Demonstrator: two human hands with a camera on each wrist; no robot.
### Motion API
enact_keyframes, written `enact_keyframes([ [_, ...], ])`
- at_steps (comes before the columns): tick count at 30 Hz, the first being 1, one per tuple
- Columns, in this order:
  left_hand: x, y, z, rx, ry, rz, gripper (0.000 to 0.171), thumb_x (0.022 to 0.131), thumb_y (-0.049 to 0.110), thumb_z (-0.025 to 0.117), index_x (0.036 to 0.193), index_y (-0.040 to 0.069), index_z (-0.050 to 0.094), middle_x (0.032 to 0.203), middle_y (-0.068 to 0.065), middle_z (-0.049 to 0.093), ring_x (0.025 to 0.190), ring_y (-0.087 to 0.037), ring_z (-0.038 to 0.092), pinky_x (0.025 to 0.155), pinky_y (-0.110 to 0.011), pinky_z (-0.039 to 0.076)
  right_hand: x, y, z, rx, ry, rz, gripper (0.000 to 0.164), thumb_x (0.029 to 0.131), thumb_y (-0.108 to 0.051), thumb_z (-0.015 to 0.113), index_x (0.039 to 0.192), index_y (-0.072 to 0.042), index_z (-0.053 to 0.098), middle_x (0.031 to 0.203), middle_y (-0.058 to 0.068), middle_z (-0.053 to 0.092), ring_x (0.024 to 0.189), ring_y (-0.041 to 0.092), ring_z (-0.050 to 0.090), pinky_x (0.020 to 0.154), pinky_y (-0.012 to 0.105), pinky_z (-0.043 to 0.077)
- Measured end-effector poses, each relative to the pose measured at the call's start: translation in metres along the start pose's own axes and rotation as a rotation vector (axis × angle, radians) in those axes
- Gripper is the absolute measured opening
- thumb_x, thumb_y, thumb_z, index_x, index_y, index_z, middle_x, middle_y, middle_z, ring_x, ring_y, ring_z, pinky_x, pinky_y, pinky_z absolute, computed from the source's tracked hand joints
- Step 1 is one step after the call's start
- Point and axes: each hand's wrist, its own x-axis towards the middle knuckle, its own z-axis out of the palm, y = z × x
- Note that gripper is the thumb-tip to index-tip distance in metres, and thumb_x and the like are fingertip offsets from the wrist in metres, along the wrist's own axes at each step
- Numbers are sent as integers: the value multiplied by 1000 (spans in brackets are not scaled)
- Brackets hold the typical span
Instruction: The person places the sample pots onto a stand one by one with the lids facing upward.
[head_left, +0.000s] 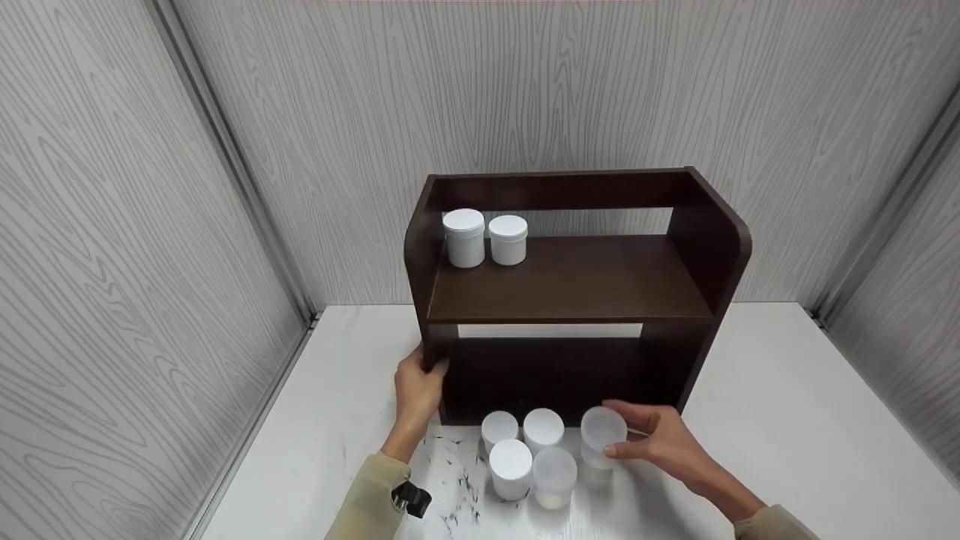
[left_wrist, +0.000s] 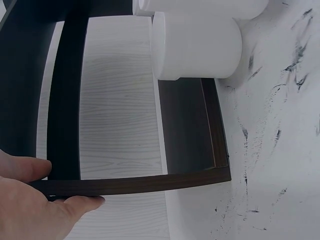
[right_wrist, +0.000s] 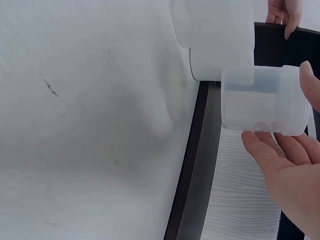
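My left hand (head_left: 418, 386) grips the left side panel of a dark brown two-tier shelf (head_left: 577, 285), thumb on one face and fingers on the other, as the left wrist view shows. My right hand (head_left: 667, 442) holds a translucent plastic jar (head_left: 604, 431) between thumb and fingers, just before the shelf's lower front edge. In the right wrist view this jar (right_wrist: 255, 100) appears raised off the table. To its left stand another translucent jar (head_left: 553, 478) and three white lidded jars, the nearest white jar (head_left: 511, 469) among them.
On the upper shelf board, at the left, stand a taller white jar (head_left: 465, 238) and a shorter white jar (head_left: 508, 240). Dark scuff marks streak the white table (head_left: 360, 420). Grey wood-grain panels (head_left: 525, 90) rise behind and at both sides.
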Motion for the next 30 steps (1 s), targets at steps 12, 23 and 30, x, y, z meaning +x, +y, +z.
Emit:
enact_keyframes([
  [12, 1, 0, 0, -21, -16, -12, 37, 99, 2, 65, 134, -12, 64, 128, -27, 69, 122, -40, 65, 105, -52, 51, -2, -11, 1, -14, -6, 2, 75, 80, -9, 90, 144, 10, 57, 142, 25, 62, 125, 35, 64, 95, 30, 56],
  [23, 3, 0, 0, -9, 3, -25, 38, 97, 2, 66, 132, -12, 65, 124, -26, 70, 119, -39, 66, 104, -51, 51, -7, -25, 1, 19, -25, 16, 77, 82, -6, 89, 147, 13, 52, 138, 24, 64, 111, 26, 72, 88, 33, 60],
  [30, 3, -1, 0, -18, -4, -20, 41, 97, 1, 66, 135, -12, 62, 127, -27, 69, 121, -40, 66, 105, -52, 50, -9, -33, 0, 19, -9, 9, 75, 81, -5, 89, 145, 12, 55, 135, 25, 66, 109, 26, 72, 87, 30, 59],
])
